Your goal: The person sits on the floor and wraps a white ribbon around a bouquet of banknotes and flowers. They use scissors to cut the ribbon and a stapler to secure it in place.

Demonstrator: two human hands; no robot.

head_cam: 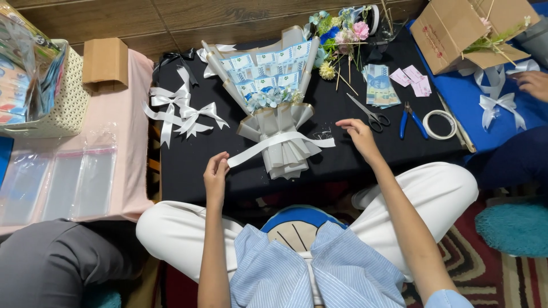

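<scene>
The left hand (pixel 216 171) pinches the white ribbon (pixel 274 142) crossing the banknote bouquet (pixel 274 97) mid-table (pixel 188 171); the right hand (pixel 358 134) hovers open, near the table's front edge. A brown carton (pixel 456 28) stands far right.

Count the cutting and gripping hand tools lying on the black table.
2: scissors beside the right hand; blue-handled pliers just right of them. Others may be hidden.

A small brown cardboard box (pixel 105 61) stands closed at the far edge of my pink mat (pixel 132 171). Clear plastic sleeves (pixel 63 182) lie flat across its near left part. A larger open cardboard box (pixel 456 28) sits at the blue cloth's (pixel 456 108) far corner.
</scene>
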